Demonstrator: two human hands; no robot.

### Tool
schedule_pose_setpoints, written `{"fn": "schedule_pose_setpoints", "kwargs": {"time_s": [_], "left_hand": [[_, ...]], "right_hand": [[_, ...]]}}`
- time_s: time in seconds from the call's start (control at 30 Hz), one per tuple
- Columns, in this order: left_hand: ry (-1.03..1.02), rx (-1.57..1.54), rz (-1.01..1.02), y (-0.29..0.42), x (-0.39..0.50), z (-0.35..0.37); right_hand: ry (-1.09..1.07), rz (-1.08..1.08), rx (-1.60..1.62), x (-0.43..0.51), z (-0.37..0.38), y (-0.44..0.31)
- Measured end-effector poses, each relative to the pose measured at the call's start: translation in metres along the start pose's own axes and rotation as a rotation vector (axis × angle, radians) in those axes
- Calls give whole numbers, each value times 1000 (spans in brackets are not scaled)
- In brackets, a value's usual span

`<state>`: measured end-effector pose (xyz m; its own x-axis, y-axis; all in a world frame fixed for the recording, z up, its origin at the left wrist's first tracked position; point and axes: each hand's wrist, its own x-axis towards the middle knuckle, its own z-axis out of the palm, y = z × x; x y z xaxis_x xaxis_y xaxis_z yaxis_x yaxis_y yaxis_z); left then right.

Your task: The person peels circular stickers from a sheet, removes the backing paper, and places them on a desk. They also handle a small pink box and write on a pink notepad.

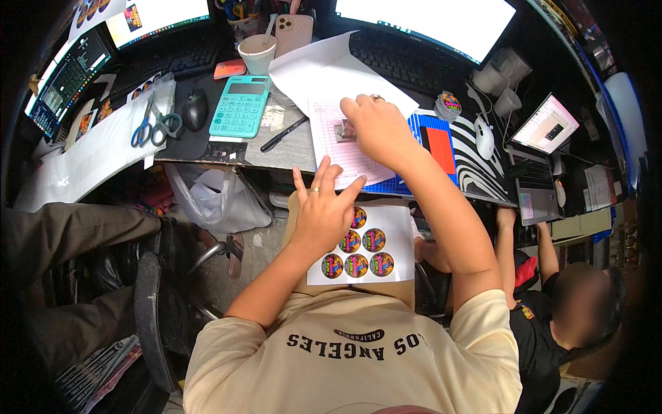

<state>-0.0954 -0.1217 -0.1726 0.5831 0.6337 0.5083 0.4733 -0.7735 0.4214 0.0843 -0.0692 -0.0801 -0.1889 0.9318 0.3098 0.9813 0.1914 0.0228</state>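
My right hand [380, 129] is over a pink ruled form [331, 155] on the desk. Its curled fingers touch a small dark-and-silver piece [345, 131]; whether they grip it, I cannot tell. My left hand [326, 207], fingers spread and a ring on one, hovers near the form's lower edge, above my lap. A white sheet [403, 259] with round colourful stickers [356, 265] lies across my lap, partly hidden by that hand. Behind the form a blank white sheet [331, 67] curls up. A blue-and-red pad [439, 145] lies partly under the form.
Left of the form are a black pen [283, 134], a teal calculator [240, 106], a black mouse [195, 109] and scissors [164, 127]. A paper cup [257, 52] stands behind. At right are a white mouse [484, 137], a laptop [535, 176] and a seated person [538, 331].
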Motion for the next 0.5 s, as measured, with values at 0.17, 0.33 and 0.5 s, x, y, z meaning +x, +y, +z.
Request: {"fn": "schedule_pose_setpoints", "kwargs": {"time_s": [0.17, 0.33, 0.5], "left_hand": [[-2, -7, -4, -1, 0, 2], [-3, -26, -14, -2, 0, 1], [8, -24, 3, -3, -1, 1]], "right_hand": [[18, -14, -40, 9, 6, 3], [14, 30, -65, 5, 6, -5], [86, 35, -90, 3, 8, -10]]}}
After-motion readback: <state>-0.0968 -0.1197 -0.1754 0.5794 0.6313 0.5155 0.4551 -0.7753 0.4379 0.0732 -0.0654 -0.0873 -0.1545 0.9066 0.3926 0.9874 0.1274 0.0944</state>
